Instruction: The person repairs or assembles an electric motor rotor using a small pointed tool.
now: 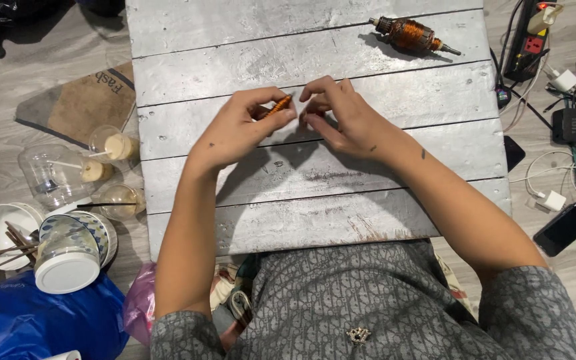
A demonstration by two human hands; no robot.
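Observation:
My left hand [245, 127] pinches a small coil of copper wire [279, 105] between thumb and fingers, just above the silver plank table [235, 67]. My right hand [341, 117] is close beside it, its fingertips curled near the coil's right end; whether they touch the coil or a thin wire cannot be made out. A motor armature [413, 35] with copper windings and a steel shaft lies at the table's far right, well away from both hands.
Left of the table on the floor are clear plastic cups [58, 175], stacked bowls with chopsticks [1, 233], a white lid [68, 272] and a blue bag [28, 320]. On the right are a power strip [531, 33], chargers, cables and a black phone [563, 229].

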